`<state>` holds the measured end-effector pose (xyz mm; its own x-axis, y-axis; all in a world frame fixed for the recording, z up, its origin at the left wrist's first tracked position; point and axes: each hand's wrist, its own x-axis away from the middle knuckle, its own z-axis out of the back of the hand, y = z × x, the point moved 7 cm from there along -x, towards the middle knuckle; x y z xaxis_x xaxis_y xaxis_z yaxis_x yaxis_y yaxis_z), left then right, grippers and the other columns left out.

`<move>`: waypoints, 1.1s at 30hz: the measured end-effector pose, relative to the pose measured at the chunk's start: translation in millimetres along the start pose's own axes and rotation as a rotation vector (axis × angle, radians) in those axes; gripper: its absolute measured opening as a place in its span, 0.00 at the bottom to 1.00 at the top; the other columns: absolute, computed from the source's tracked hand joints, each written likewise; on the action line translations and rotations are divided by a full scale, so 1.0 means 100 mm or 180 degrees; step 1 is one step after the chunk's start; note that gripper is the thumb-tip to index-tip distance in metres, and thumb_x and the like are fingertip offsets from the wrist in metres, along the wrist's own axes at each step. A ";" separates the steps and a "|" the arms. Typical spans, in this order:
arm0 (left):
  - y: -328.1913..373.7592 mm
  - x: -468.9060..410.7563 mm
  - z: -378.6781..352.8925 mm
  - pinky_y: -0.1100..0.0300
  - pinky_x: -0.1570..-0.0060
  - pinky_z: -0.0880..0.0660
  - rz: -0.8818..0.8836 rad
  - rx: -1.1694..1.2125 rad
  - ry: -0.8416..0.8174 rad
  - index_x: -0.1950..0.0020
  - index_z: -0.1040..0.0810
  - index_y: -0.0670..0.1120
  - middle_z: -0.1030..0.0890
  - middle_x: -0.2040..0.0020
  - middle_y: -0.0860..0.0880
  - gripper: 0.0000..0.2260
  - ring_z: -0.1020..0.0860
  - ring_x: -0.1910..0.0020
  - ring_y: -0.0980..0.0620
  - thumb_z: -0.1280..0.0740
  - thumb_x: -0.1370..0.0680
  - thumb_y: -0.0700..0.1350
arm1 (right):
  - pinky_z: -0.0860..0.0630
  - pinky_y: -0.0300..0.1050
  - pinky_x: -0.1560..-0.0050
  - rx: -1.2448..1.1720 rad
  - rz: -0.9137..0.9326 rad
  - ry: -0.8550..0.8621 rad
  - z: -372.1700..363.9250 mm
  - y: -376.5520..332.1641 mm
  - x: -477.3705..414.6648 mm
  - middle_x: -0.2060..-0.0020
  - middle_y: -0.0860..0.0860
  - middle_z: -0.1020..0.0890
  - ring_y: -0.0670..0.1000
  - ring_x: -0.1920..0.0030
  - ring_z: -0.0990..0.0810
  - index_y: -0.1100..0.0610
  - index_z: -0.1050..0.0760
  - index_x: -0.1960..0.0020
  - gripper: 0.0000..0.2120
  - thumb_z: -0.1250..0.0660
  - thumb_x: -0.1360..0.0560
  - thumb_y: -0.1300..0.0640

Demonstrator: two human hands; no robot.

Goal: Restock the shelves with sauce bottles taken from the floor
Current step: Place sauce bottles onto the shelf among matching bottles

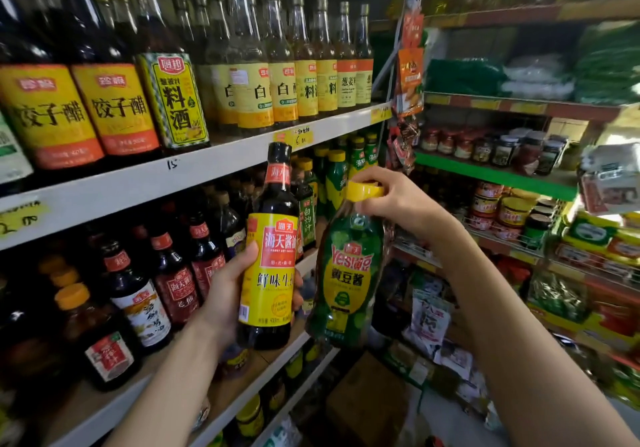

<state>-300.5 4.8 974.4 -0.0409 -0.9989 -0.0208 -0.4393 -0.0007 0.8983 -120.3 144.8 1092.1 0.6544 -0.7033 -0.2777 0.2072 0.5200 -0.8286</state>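
Mid-restock: left hand (pixel 225 294) wraps the soy sauce bottle (pixel 268 256); right hand (pixel 398 201) pinches the green bottle (pixel 346 273) by its cap. Next, likely shelving both among matching rows.

Soy sauce bottle (pixel 268 259): glossy dark body, shiny yellow label. Soybean paste bottle (pixel 346 275): glossy green film wrap, smooth yellow plastic cap (pixel 363 191). Shelf edge (pixel 145 183): matt white. Cardboard box (pixel 367 401): matt brown.

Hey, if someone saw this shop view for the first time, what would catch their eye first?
Two bottles held up mid-frame: a dark soy bottle in the left hand and a green bottle hanging by its yellow cap from the right hand. Behind, yellow-labelled bottles crowd the top shelf.
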 end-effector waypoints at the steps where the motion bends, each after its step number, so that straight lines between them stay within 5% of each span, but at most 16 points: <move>1: -0.03 0.01 0.02 0.47 0.57 0.20 0.0015 -0.0029 0.0067 0.44 0.18 0.39 0.18 0.53 0.34 0.35 0.18 0.60 0.37 0.23 0.38 0.65 | 0.23 0.38 0.61 0.0262 -0.0088 -0.0093 0.00 0.05 -0.01 0.57 0.47 0.19 0.42 0.62 0.19 0.42 0.24 0.48 0.23 0.27 0.42 0.43; 11: -0.15 -0.45 0.04 0.46 0.59 0.19 -0.0017 -0.0274 0.0509 0.46 0.17 0.40 0.18 0.54 0.33 0.32 0.17 0.61 0.36 0.23 0.37 0.64 | 0.21 0.54 0.55 0.0961 -0.0280 -0.0479 0.35 0.80 -0.86 0.51 0.51 0.21 0.53 0.53 0.20 0.43 0.28 0.45 0.25 0.21 0.34 0.60; 18: -0.24 -0.96 0.18 0.45 0.56 0.19 -0.0148 -0.0380 0.1204 0.46 0.16 0.42 0.18 0.53 0.32 0.32 0.17 0.59 0.36 0.22 0.40 0.64 | 0.30 0.45 0.60 0.0720 0.0099 -0.0633 0.54 1.18 -1.77 0.50 0.46 0.26 0.46 0.53 0.26 0.49 0.27 0.43 0.27 0.24 0.35 0.69; 23: -0.26 -0.94 0.32 0.46 0.61 0.19 -0.0412 -0.0620 0.1731 0.41 0.23 0.39 0.18 0.53 0.30 0.37 0.17 0.61 0.34 0.20 0.40 0.60 | 0.29 0.47 0.59 0.0403 0.0042 -0.0778 0.39 1.46 -2.29 0.47 0.50 0.26 0.51 0.49 0.26 0.44 0.26 0.51 0.27 0.27 0.37 0.73; 29: -0.35 -0.82 0.43 0.45 0.63 0.19 -0.0542 -0.0750 0.2159 0.38 0.25 0.38 0.17 0.53 0.32 0.29 0.17 0.61 0.32 0.29 0.35 0.51 | 0.29 0.44 0.63 0.0428 -0.0105 -0.1060 0.08 1.70 -2.71 0.37 0.54 0.27 0.47 0.53 0.24 0.48 0.24 0.48 0.27 0.30 0.36 0.76; 33: -0.38 -0.83 0.46 0.43 0.60 0.19 -0.0508 -0.0741 0.2168 0.39 0.24 0.39 0.18 0.53 0.30 0.33 0.18 0.61 0.31 0.24 0.38 0.55 | 0.29 0.47 0.47 0.0471 -0.0253 -0.1364 -0.05 1.84 -2.88 0.30 0.52 0.30 0.55 0.33 0.30 0.50 0.22 0.43 0.27 0.30 0.35 0.75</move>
<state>-321.5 89.5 921.5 0.6072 -0.7930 0.0499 -0.1882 -0.0825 0.9787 -273.9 440.6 1017.7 0.8674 -0.4962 0.0358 0.3502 0.5580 -0.7523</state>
